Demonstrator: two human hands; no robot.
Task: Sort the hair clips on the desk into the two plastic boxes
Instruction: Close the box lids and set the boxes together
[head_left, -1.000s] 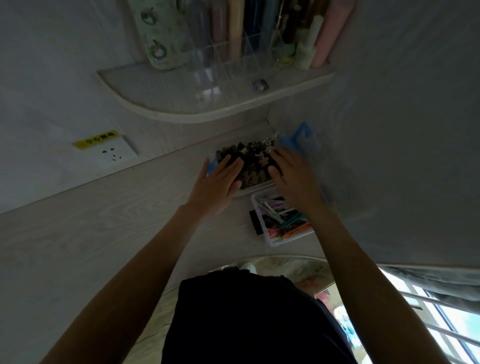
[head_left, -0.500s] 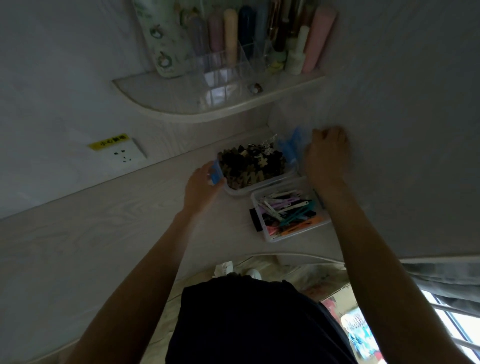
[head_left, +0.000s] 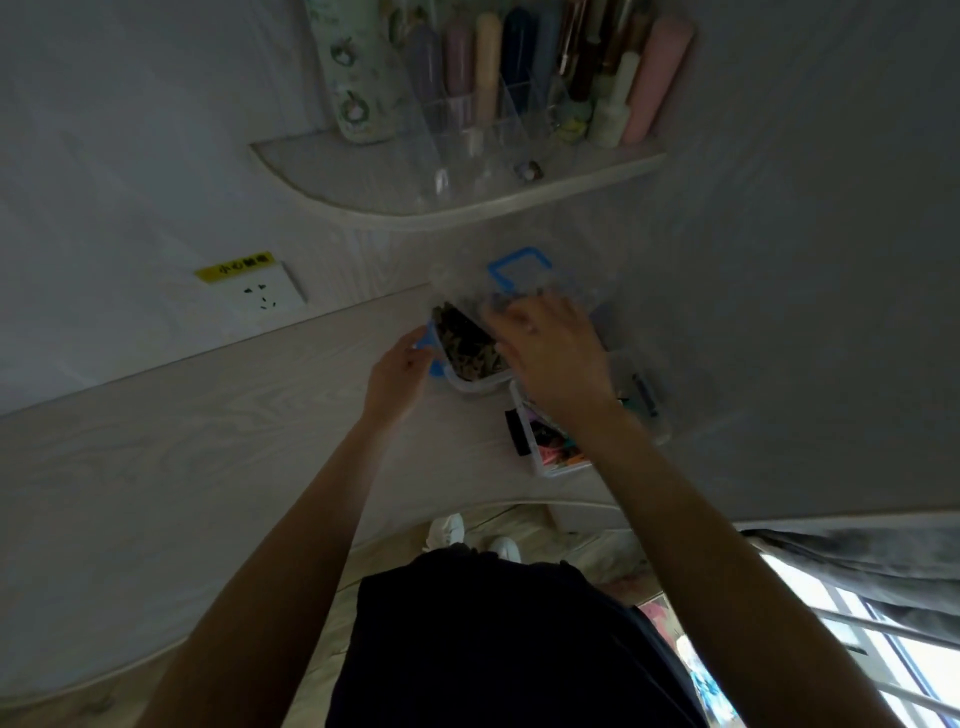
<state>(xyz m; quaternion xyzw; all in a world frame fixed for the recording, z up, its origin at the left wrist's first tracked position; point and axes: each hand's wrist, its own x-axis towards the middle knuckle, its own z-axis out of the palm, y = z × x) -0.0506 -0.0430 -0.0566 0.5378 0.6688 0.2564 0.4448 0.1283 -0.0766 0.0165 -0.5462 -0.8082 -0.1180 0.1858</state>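
A clear plastic box (head_left: 470, 385) full of dark brown and black hair clips (head_left: 464, 344) sits on the pale wooden desk by the wall. My left hand (head_left: 396, 371) grips its left end at the blue latch (head_left: 435, 368). My right hand (head_left: 551, 354) holds a clear lid (head_left: 519, 278) with a blue clasp, tilted over the far right part of this box. Just right of it stands a second clear box (head_left: 541, 470) holding colourful clips (head_left: 558, 453), partly hidden under my right wrist.
A small black item (head_left: 516, 432) lies on the desk against the second box. Above is a curved shelf (head_left: 405, 210) with a clear organiser of tubes and bottles. A wall socket (head_left: 262, 297) is at the left. The desk's front edge curves close to my body.
My right hand left the wall side and brought the clear lid over the dark-clip box. My left hand stayed at the blue latch on the box's left end.
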